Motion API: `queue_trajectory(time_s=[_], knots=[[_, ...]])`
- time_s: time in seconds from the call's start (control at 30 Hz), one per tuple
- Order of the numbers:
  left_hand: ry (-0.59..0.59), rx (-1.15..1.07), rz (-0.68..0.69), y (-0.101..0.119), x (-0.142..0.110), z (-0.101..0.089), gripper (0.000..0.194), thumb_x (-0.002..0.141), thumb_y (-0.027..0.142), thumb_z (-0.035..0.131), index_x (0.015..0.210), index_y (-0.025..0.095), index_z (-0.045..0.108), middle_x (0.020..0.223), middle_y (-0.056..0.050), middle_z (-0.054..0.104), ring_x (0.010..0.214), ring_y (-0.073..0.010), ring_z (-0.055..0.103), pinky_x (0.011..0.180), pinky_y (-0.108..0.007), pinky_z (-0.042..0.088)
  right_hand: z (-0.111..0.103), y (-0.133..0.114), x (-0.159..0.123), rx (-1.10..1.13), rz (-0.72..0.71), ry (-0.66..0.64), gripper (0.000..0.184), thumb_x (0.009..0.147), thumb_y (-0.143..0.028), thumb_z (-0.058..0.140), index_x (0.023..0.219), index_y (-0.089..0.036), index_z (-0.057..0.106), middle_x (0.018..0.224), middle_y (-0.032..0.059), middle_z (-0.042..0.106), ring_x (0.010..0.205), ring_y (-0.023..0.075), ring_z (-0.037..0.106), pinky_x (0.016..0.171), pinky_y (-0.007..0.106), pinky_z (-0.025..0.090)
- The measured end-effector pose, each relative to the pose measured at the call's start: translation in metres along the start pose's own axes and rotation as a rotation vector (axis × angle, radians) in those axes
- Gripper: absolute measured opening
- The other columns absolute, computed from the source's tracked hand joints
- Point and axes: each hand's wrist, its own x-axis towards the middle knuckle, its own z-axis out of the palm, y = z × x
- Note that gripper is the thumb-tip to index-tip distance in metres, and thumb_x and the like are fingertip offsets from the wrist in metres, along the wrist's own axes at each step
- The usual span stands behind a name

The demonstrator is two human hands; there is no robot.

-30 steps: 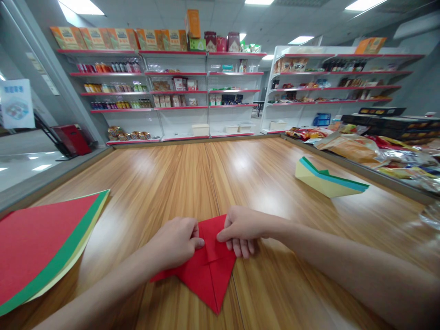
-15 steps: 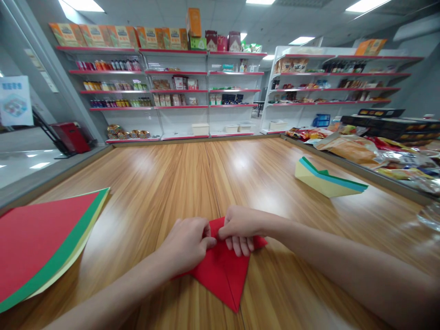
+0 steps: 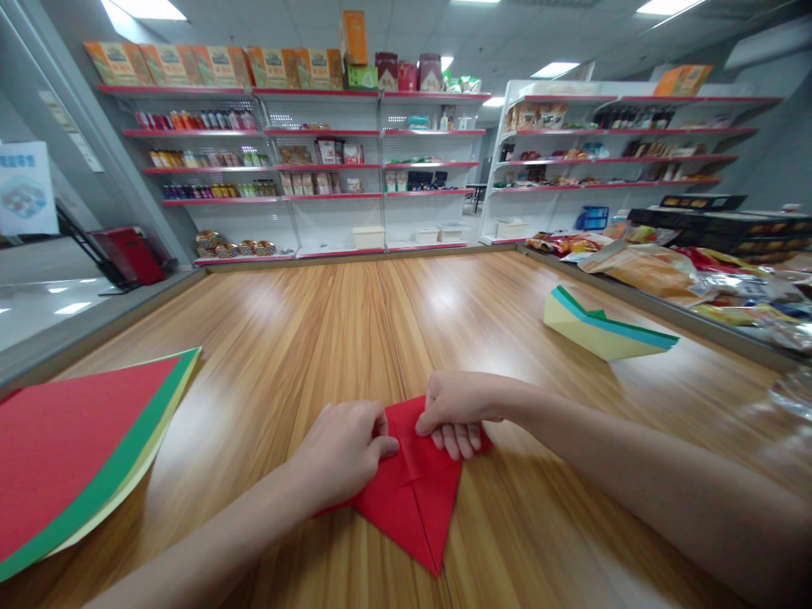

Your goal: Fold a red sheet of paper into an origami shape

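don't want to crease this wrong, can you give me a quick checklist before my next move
1. Left hand on the red folded paper: ok, thumb and curled fingers touch it.
2. Right hand on the paper too: ok, set to the right of the left one.
3. Paper's pointed tip toward you, in view: ok.
4. Paper layers aligned under the hands: cannot tell, the fingers cover them.
5. Stack of coloured sheets apart from the work: ok, off to the left.
6. Paper boat out of the way: ok, farther off to the right.
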Motion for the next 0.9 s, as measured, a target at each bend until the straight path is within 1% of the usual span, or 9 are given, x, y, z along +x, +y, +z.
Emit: queue_trajectory(time_s=[0.17, 0.3, 0.5, 0.63, 0.9], knots=[[-0.012, 0.013, -0.01, 0.002, 0.001, 0.0, 0.016, 0.079, 0.033, 0.057, 0.072, 0.019, 0.058, 0.072, -0.003, 0.064, 0.065, -0.0179, 0.055, 0.055, -0.026, 0.031, -0.006, 0.003, -0.003, -0.023, 0.033, -0.003, 0.028, 0.078, -0.022, 0.052, 0.053, -0.011, 0.06, 0.042, 0.0009, 0.058, 0.033, 0.0105, 0.054, 0.033, 0.018, 0.044], [-0.048, 0.031, -0.026, 0.002, 0.0, -0.003, 0.015, 0.079, 0.033, 0.057, 0.073, 0.019, 0.058, 0.075, -0.004, 0.065, 0.068, -0.0189, 0.056, 0.056, -0.027, 0.032, -0.008, 0.005, -0.001, -0.02, 0.044, -0.013, 0.028, 0.079, -0.022, 0.052, 0.053, -0.011, 0.06, 0.041, 0.0001, 0.058, 0.033, 0.0105, 0.053, 0.034, 0.019, 0.045], [-0.116, 0.067, -0.062, 0.0, -0.002, -0.009, 0.015, 0.078, 0.034, 0.056, 0.074, 0.02, 0.059, 0.076, -0.004, 0.066, 0.07, -0.021, 0.058, 0.056, -0.028, 0.033, -0.011, 0.009, 0.002, -0.022, 0.038, -0.07, 0.03, 0.08, -0.024, 0.052, 0.054, -0.01, 0.06, 0.042, 0.0007, 0.059, 0.035, 0.0102, 0.055, 0.034, 0.018, 0.045], [-0.127, 0.084, -0.07, -0.002, -0.002, -0.012, 0.014, 0.077, 0.033, 0.056, 0.073, 0.02, 0.059, 0.076, -0.004, 0.066, 0.07, -0.0213, 0.059, 0.056, -0.028, 0.034, -0.013, 0.01, 0.001, -0.046, 0.037, -0.059, 0.031, 0.08, -0.024, 0.052, 0.054, -0.01, 0.06, 0.042, 0.0007, 0.059, 0.036, 0.0102, 0.055, 0.036, 0.019, 0.045], [-0.194, 0.123, -0.095, -0.002, -0.004, -0.019, 0.01, 0.075, 0.029, 0.057, 0.072, 0.02, 0.058, 0.076, -0.004, 0.066, 0.071, -0.0211, 0.059, 0.056, -0.028, 0.033, -0.016, 0.011, -0.003, -0.08, 0.021, -0.081, 0.029, 0.08, -0.024, 0.05, 0.057, -0.01, 0.061, 0.045, 0.0013, 0.061, 0.038, 0.0103, 0.056, 0.037, 0.019, 0.045]])
